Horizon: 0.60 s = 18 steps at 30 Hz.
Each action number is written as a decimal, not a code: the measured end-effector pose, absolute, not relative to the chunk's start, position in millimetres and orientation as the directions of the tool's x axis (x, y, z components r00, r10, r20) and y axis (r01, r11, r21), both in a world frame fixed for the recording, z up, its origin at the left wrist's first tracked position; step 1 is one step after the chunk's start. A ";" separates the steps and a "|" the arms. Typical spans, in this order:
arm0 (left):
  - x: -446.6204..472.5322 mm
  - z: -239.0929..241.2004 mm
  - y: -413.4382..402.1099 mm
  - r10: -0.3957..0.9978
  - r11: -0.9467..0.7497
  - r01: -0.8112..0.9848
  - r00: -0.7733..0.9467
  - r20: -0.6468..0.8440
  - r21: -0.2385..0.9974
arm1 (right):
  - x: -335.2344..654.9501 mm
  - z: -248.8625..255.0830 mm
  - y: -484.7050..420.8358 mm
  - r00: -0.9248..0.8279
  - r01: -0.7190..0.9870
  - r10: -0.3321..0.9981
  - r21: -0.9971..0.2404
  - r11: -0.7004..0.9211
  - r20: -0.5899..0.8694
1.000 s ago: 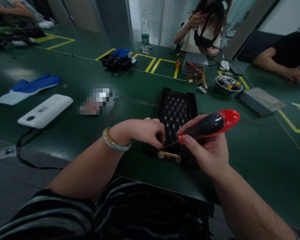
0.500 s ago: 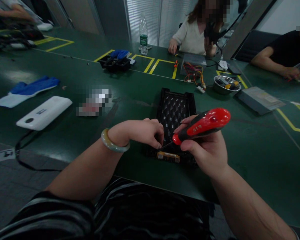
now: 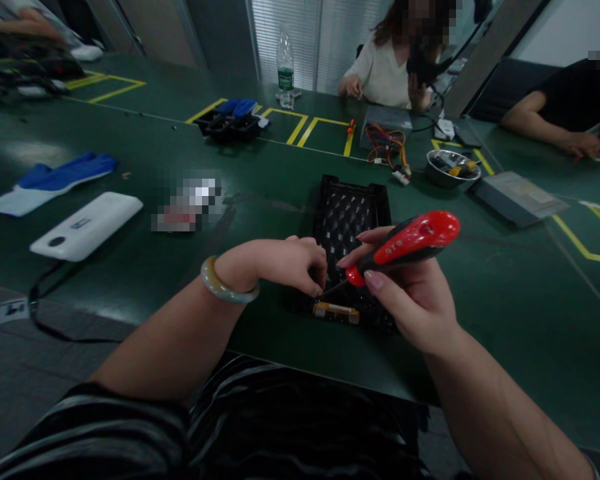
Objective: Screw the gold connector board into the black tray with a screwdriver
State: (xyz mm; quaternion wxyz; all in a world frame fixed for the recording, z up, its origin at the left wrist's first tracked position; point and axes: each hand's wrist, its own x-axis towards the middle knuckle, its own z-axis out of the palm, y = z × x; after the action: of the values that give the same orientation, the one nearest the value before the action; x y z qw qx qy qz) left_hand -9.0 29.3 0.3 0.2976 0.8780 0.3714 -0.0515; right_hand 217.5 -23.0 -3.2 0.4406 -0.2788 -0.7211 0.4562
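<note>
A red and black screwdriver (image 3: 414,239) is held in my right hand (image 3: 423,300), its handle tilted up to the right. Its thin shaft runs down to the left, toward the near left corner of a black plastic frame (image 3: 347,217) with a patterned panel. My left hand (image 3: 300,267) is closed at that corner, thumb and finger pinched beside the screwdriver's tip; whatever they hold is hidden. Just right of the tip, a small orange-brown circuit board (image 3: 337,312) lies along the frame's near edge.
White power bank-like device (image 3: 87,227) and a blue-white glove (image 3: 55,181) lie left. Beyond the frame are a metal box with coloured cables (image 3: 389,147), a metal bowl (image 3: 453,168) and a grey panel (image 3: 517,198). A bottle (image 3: 285,73) stands farther back. People sit across the table.
The fingers of my right hand have shifted on the screwdriver, opening a little around the handle's lower end. My left hand and the black frame stay almost where they were.
</note>
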 end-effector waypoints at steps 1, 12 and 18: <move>-10.0 -1.0 29.9 0.619 -0.553 0.674 0.726 -0.300 0.491 | 217.2 -3.5 -23.3 -0.442 0.009 0.810 -0.901 0.435 0.386; -12.2 0.5 30.0 0.570 -0.615 0.641 0.764 -0.302 0.459 | 218.3 6.7 -4.6 0.098 -0.023 0.751 -0.753 0.658 0.653; -12.9 -1.0 30.5 0.574 -0.608 0.637 0.765 -0.292 0.474 | 227.4 3.5 1.7 0.050 0.053 0.799 -0.800 0.597 0.600</move>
State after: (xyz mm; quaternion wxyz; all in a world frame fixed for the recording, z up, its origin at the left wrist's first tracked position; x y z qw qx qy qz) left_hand -12.9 30.5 -1.0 0.2857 0.8949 0.3385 -0.0548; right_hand 227.4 1.7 3.5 0.6394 -0.3409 -0.6244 0.2917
